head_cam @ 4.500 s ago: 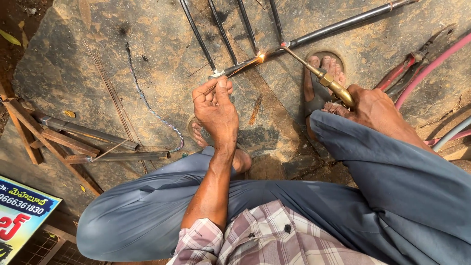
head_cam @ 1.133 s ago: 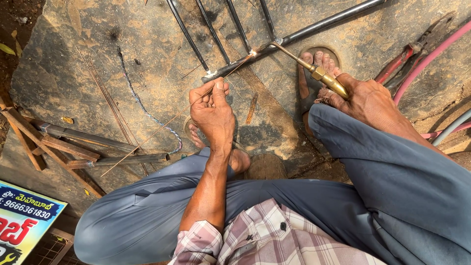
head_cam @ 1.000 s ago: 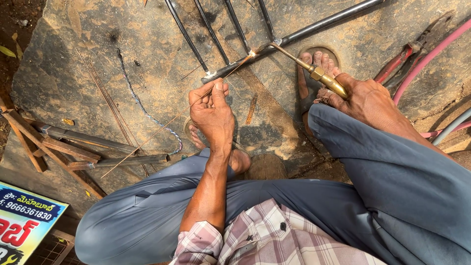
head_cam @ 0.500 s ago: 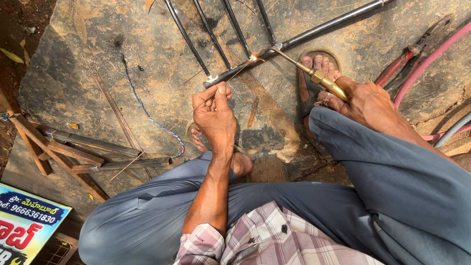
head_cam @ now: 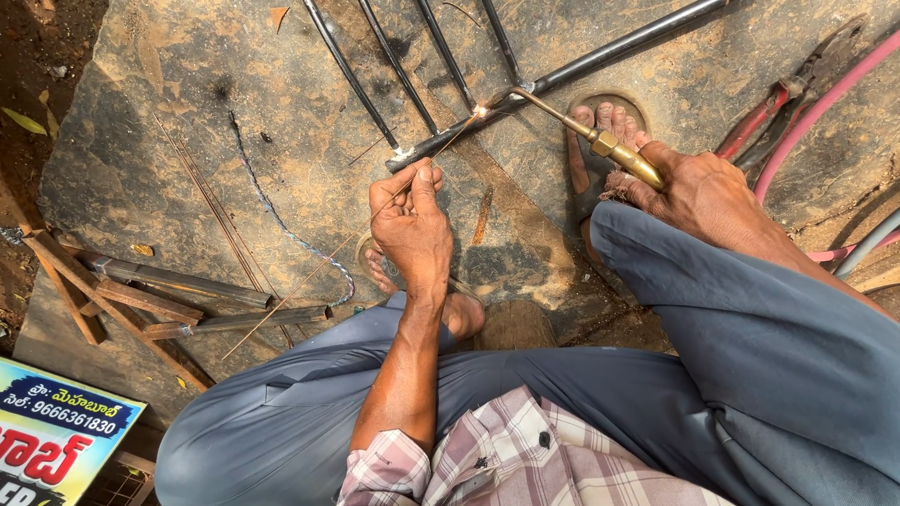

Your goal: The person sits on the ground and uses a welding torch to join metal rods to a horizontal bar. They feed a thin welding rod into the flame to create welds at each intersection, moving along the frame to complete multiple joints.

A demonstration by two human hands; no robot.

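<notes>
While the flame sits on the joint: the step in hand looks like brazing, with filler fed into a hot spot.
Joint: bright glowing spot (head_cam: 481,111) where the long dark metal tube (head_cam: 600,58) meets one of the thin dark metal rods (head_cam: 352,75), far centre of the flat grey stone slab (head_cam: 187,112).
Right hand: right hand (head_cam: 698,187) closed around the handle of the brass-tipped gas torch (head_cam: 586,136); the nozzle points left at the glow.
Left hand: left hand (head_cam: 412,220) pinches the thin coppery filler wire (head_cam: 309,281) between thumb and fingertips, just near of the tube. The wire's far tip runs up to the glow; its tail trails near-left across the slab.
Progress: judged mid-joint; a pale bead already shows at the tube's left end.
Next move calls for: steady flame angle, slow wire feed into the glow, fingers kept clear of the heat.
Risk: bare sandalled foot (head_cam: 595,141) lies just beside the torch tip.
Nearby: red-handled pliers (head_cam: 787,98) and pink hose (head_cam: 816,112) far right; grey angle-iron offcuts (head_cam: 187,281) near left.
</notes>
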